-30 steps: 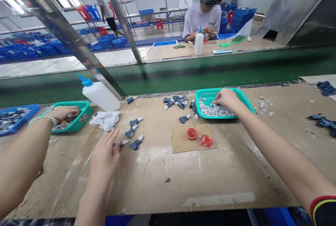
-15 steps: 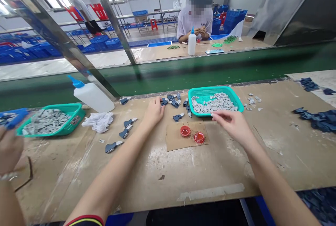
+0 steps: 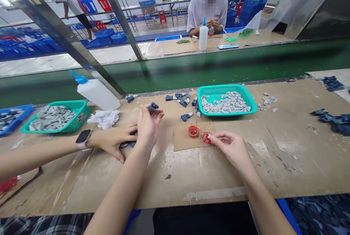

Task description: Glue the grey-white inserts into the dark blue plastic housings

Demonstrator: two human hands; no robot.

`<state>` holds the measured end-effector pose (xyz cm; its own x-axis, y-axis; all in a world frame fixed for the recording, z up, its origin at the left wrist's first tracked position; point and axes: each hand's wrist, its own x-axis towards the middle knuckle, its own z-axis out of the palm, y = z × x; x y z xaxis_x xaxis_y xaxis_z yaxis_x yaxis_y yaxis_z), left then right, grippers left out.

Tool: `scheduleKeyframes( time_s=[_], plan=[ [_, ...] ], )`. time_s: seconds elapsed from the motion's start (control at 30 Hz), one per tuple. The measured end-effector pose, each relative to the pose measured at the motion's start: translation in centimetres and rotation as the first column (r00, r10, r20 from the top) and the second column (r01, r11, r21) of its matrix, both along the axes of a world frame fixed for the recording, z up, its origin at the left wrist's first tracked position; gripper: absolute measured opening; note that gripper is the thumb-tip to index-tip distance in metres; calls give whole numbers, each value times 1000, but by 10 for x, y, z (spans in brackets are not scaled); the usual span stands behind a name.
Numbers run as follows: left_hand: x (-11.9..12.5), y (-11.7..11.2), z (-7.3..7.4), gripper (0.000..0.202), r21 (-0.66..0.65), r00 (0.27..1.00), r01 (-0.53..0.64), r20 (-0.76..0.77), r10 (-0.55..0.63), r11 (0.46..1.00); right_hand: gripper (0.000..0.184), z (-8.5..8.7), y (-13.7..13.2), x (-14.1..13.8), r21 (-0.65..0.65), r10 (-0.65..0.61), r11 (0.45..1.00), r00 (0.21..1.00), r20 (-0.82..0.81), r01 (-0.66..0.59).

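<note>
My left hand [image 3: 147, 127] is raised over the board, its fingers closed on a dark blue-grey plastic part [image 3: 153, 107]. With thumb and fingers pinched, my right hand [image 3: 232, 147] holds a small light-grey plastic piece [image 3: 210, 137] at the red dish [image 3: 206, 140]; whether the piece touches the liquid I cannot tell. Beside that dish, a second red dish [image 3: 193, 131] stands on a cardboard piece [image 3: 180, 144]. Behind them is a green basket [image 3: 254, 109] of small grey pieces. Dark parts with pale tips [image 3: 186, 117] lie left of the basket.
From the left, a co-worker's hand [image 3: 113, 141] with a watch covers dark parts beside my left forearm. A glue-type bottle [image 3: 98, 96], a white cloth [image 3: 104, 119] and another green basket [image 3: 84, 113] stand left. Dark parts [image 3: 339, 124] are heaped right. Another person sits opposite.
My left hand has lifted a dark part from the back group and drawn it toward me. My right hand has moved from the basket's edge to the red dish. A co-worker's hand has reached in.
</note>
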<state>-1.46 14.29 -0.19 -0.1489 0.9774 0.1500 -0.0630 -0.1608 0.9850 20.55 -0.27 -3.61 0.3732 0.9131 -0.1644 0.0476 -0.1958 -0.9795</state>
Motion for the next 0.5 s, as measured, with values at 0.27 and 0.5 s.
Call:
scheduleKeyframes(
  time_s=[0.27,0.5],
  plan=[
    [-12,-61,22,17,-389,875,80,468,122,918,27,3,0,-4,1,-28,1000,999,46,28],
    [-11,-100,5,30,-373,910,119,412,50,920,27,11,-6,1,11,-9,1000,996,-93,10]
  ],
)
